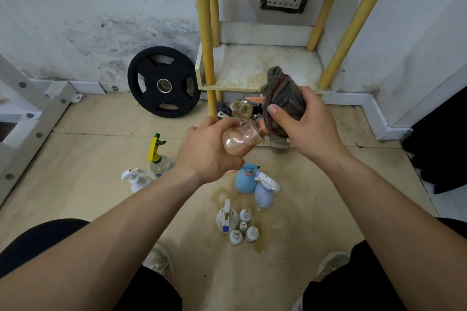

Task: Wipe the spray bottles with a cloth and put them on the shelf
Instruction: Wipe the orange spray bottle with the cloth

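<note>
With the left hand gripping the pink bottle and the right hand pinching the cloth over its neck at two o'clock, best twist them oppositely.

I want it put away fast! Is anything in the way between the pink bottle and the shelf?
Nothing visible blocks it. The left hand holds the pink bottle before the shelf, open between its yellow posts. The cloth in the right hand only covers the bottle's top.
</note>
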{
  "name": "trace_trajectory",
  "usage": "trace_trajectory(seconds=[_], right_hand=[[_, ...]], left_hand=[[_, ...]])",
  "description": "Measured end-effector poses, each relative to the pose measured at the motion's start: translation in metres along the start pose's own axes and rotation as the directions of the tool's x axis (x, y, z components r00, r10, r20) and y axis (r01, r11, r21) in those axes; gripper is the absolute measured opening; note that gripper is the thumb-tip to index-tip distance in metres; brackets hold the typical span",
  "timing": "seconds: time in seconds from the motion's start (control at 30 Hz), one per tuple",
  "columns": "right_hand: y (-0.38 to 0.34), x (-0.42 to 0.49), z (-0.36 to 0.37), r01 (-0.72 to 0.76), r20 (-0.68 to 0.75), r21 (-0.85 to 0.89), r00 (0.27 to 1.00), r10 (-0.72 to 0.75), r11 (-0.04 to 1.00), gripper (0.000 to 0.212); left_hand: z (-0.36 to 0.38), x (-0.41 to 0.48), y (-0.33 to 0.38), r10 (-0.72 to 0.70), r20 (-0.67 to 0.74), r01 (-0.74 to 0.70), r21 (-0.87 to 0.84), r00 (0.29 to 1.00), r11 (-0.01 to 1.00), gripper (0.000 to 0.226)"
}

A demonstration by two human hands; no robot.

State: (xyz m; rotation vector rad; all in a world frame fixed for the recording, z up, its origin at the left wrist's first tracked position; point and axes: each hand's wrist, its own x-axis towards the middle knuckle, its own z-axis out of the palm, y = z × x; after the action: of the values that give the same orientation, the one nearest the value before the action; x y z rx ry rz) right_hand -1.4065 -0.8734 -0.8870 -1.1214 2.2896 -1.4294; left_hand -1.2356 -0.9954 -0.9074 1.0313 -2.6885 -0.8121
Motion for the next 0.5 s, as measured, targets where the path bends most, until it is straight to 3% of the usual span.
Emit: trace_trajectory(seconds=[0.2, 0.3, 0.4, 0.5], right_hand=[[-0.002, -0.001, 0.0, -0.022, -0.127, -0.044, 0.992, 0.016, 0.999, 0.031], [0.004, 0.004, 0.002, -0.068, 0.0, 0.101, 0.998, 0.068, 0.993, 0.019], [0.01, 0.006, 0.001, -0.145, 0.185, 0.35, 0.979, 0.083, 0.925, 0.036], [0.01, 0.007, 0.003, -0.162, 0.158, 0.433, 0.982, 0.102, 0.887, 0.026]], left_hand=[[-0.002, -0.004, 0.008, 0.025, 0.018, -0.024, -0.028, 1.0, 0.999, 0.083], [-0.003, -0.003, 0.007, 0.001, 0.021, 0.0, -0.052, 1.0, 0.999, 0.082], [-0.007, -0.002, 0.004, -0.026, 0.027, 0.029, -0.102, 0.999, 0.994, 0.081], [-0.007, -0.002, 0.004, -0.052, 0.038, 0.059, -0.193, 0.998, 0.979, 0.075]])
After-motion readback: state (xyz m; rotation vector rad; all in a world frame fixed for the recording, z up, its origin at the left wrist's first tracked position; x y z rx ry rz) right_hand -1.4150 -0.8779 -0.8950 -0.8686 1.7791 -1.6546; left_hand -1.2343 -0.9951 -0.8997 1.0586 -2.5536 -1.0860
